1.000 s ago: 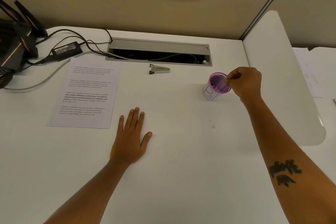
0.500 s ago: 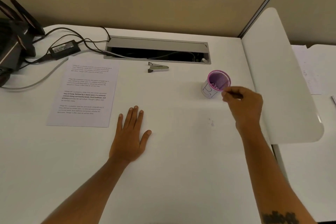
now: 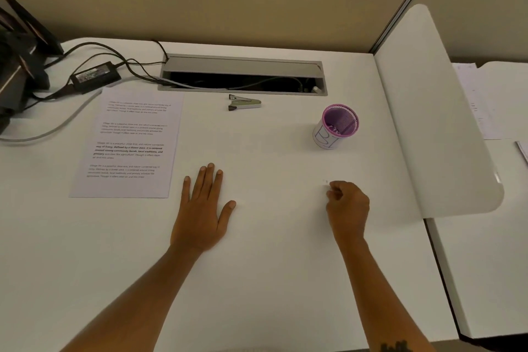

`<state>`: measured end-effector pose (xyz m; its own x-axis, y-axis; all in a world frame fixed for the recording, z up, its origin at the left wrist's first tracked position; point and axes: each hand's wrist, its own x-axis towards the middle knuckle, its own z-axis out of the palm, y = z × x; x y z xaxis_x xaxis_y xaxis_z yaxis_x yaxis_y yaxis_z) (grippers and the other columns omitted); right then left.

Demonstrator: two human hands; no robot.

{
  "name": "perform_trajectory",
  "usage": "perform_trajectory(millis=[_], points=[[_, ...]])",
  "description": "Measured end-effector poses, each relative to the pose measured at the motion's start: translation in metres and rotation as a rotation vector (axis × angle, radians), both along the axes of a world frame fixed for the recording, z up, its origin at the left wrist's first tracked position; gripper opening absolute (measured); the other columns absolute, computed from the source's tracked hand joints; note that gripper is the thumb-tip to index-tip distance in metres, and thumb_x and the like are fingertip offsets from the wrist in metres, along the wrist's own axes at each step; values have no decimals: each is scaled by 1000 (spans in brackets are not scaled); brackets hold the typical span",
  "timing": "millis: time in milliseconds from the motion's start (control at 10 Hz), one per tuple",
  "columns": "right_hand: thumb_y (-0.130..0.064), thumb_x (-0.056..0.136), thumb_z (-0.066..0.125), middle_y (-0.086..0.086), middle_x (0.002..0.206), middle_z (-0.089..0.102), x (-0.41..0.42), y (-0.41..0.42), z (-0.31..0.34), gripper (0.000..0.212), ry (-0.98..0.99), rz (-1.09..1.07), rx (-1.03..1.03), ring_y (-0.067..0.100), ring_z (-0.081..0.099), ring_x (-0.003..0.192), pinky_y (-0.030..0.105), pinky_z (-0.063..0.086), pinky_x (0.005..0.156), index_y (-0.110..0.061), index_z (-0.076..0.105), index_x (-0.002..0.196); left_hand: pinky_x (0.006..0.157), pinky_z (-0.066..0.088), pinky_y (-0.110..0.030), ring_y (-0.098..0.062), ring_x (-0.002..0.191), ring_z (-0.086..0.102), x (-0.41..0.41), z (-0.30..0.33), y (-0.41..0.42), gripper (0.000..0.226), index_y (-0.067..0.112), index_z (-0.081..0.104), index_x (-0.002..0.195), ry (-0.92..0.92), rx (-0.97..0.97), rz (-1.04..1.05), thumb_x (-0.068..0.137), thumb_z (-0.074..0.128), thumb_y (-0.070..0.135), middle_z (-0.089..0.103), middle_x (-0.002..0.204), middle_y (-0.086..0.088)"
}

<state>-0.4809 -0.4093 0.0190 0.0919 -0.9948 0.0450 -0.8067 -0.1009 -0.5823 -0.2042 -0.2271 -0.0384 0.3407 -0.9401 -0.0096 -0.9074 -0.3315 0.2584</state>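
— Purple mesh cup [image 3: 340, 123]: where does it sit?
— Upright on the surface [image 3: 271, 280], ahead of my right hand [image 3: 347, 207] and apart from it. It looks light, stiff and tippy, so I'd clasp its wall. The right fingertips are pinched together, and I cannot tell if they hold anything. My left hand [image 3: 201, 208] lies flat, released.

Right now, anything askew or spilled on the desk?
Nothing spilled or damaged. The purple mesh cup stands upright. Only oddity: tiny specks on the desk by the right hand, too small to identify.
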Motion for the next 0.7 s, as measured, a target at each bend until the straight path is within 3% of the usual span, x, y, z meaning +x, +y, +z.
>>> perform_trajectory(millis=[300,400,500,600,700], points=[[7,94,65,14,108,80,4,-15,2,22,-31,25,-98,31,75,100,29,55,94,-1,79,109,138,7,-57,-21,171,-2,0,2,0,78,15,10,174,-1,2,1,112,24,59,3,184,-7],[7,95,64,15,113,78,1,-12,0,24,4,77,-87,34,72,106,42,58,98,0,77,114,138,7,-57,-21,171,-2,0,2,0,78,14,11,174,2,0,2,112,23,60,4,184,-8],[12,93,59,15,116,78,4,-12,1,32,30,191,-72,34,71,110,45,56,102,-1,77,116,138,7,-57,-22,171,-1,0,3,1,78,14,12,174,-1,-1,0,112,21,60,4,184,-8],[8,95,64,14,114,79,3,-15,5,25,-21,165,-61,30,74,106,35,56,101,-1,78,114,138,8,-57,-22,171,-1,0,2,0,79,14,11,174,2,-4,0,112,21,60,4,184,-8],[6,88,74,11,107,80,-2,-19,6,25,-76,61,-23,24,75,95,22,52,91,-4,79,112,138,8,-58,-22,171,-1,0,1,0,78,14,11,174,7,-6,-1,112,22,60,4,184,-8]])
